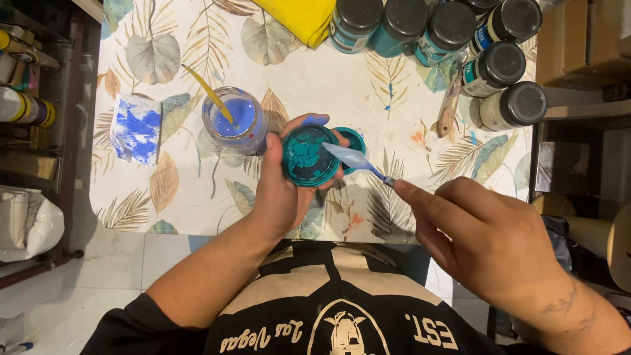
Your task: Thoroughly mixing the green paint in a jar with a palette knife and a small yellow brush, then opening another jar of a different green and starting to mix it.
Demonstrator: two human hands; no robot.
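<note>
Right hand (490, 246) nearest the camera, fingers pinched shut on the handle of a palette knife (355, 160); blade is smeared pale blue, tip over the jar mouth. Left hand (281, 190) wrapped closed around an open teal paint jar (309, 155), held above the tabletop's (328, 85) near edge, roughly mid-width. Thumb and fingertips stained blue. Jar's teal lid (353, 141) sits just behind the jar, by the fingertips.

Just left of the jar: clear glass cup (234, 120) of blue paint, yellow stick (209, 94) leaning in it. Further left, blue-stained paper scrap (135, 128) near the left edge.

Far edge: yellow cloth (299, 18) mid-way, cluster of black-capped paint bottles (453, 33) running to the far right corner. Wooden-handled tool (448, 108) lies beside the bottles.
</note>
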